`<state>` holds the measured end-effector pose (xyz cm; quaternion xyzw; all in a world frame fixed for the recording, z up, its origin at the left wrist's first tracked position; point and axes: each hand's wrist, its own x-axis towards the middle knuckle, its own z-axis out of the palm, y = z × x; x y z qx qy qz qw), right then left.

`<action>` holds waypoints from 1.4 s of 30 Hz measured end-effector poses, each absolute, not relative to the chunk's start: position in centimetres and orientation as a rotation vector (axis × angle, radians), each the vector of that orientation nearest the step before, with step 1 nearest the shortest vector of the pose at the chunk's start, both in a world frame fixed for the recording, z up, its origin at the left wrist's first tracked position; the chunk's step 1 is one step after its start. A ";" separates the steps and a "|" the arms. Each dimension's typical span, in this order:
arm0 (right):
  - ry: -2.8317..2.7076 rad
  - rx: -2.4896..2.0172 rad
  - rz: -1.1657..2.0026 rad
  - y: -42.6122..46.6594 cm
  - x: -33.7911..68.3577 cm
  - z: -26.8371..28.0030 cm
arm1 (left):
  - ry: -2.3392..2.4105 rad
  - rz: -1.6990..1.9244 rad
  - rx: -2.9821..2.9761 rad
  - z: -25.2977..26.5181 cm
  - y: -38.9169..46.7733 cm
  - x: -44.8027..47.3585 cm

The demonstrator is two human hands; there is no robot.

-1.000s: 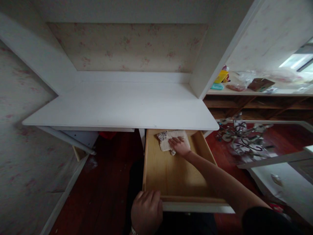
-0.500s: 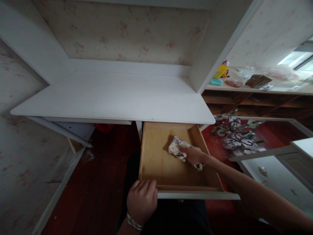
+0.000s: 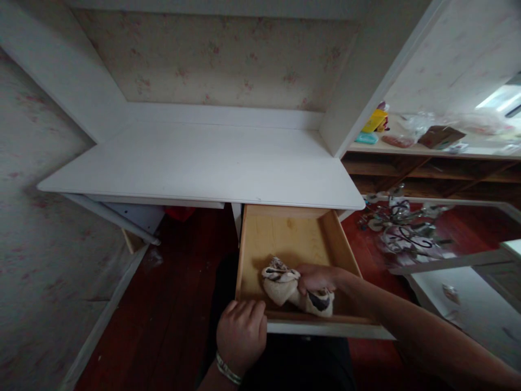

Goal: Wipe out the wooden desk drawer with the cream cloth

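Observation:
A wooden drawer (image 3: 297, 233) with a white front stands pulled out from under the white desk (image 3: 203, 160). Inside it, my right hand (image 3: 316, 278) grips a crumpled cream cloth (image 3: 280, 290) with dark patches, low in the drawer near its front panel. Part of the cloth bulges out on both sides of the fist. My left hand (image 3: 243, 328), with a band round the wrist, is wrapped over the drawer's front left corner; its fingertips are hidden behind the edge.
Floral-papered wall (image 3: 44, 217) closes in the left side. At right, a chandelier (image 3: 407, 228) lies on the red floor by a low wooden shelf unit (image 3: 431, 168) topped with a cardboard box (image 3: 442, 137) and bags. A white cabinet (image 3: 459, 285) is at lower right.
My right hand has drawn the cloth toward the drawer's front and slightly left, and the cloth is bunched differently. My left hand keeps its hold on the corner. The view has shifted slightly.

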<state>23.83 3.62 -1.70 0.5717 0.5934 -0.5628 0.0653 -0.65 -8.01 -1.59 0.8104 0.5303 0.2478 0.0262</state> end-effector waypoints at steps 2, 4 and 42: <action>1.636 1.649 -1.950 3.4 20.7 -2.3 | 1.641 0.760 2.507 -1.5 -8.0 -0.6; 1.595 1.744 -2.094 3.0 17.4 -3.0 | 1.649 0.764 2.508 -1.5 -8.0 -0.6; 3.170 0.809 -0.206 11.3 11.3 -2.8 | 1.590 0.855 2.589 -1.6 -8.3 -0.9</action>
